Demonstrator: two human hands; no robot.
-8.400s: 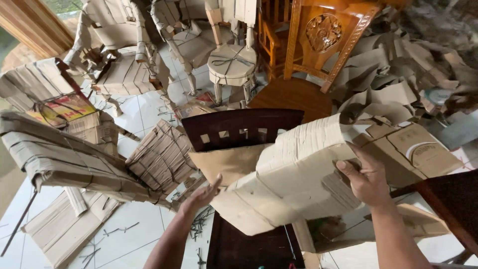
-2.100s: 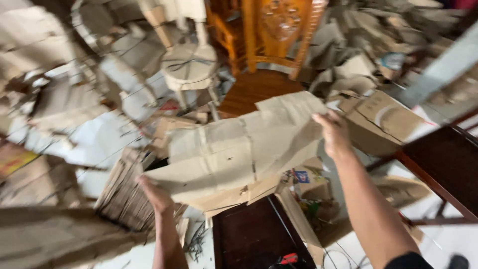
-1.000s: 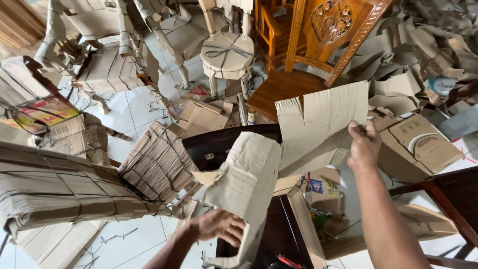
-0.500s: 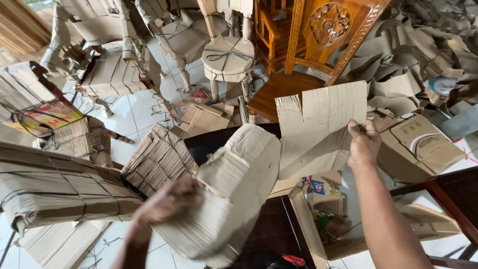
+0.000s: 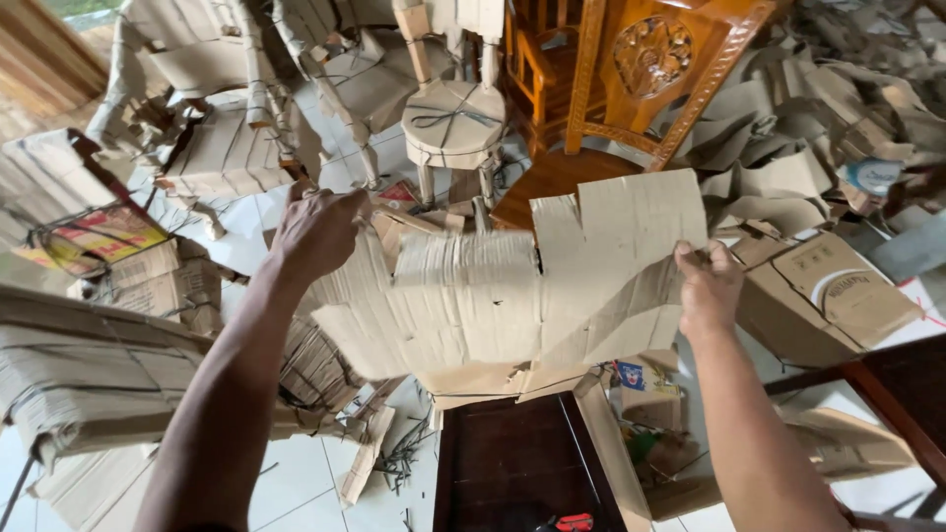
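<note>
A large sheet of creased brown corrugated cardboard (image 5: 512, 296) is held spread out in the air in front of me. My left hand (image 5: 317, 229) grips its upper left edge. My right hand (image 5: 708, 286) grips its right edge. Below the sheet stands a dark brown wooden chair seat (image 5: 522, 468), with loose cardboard strips around its frame. The sheet hides the chair's back.
Cardboard-wrapped furniture (image 5: 89, 365) lies at the left. A wrapped round stool (image 5: 453, 118) and a carved orange-brown wooden chair (image 5: 631, 89) stand behind. Torn cardboard (image 5: 838, 148) is piled at the right beside a cardboard box (image 5: 828, 296). White floor tiles (image 5: 296, 483) show at the bottom left.
My left hand has lifted the hanging left part of the cardboard up and to the left, unfolding the sheet wide. My right hand kept its hold on the right edge.
</note>
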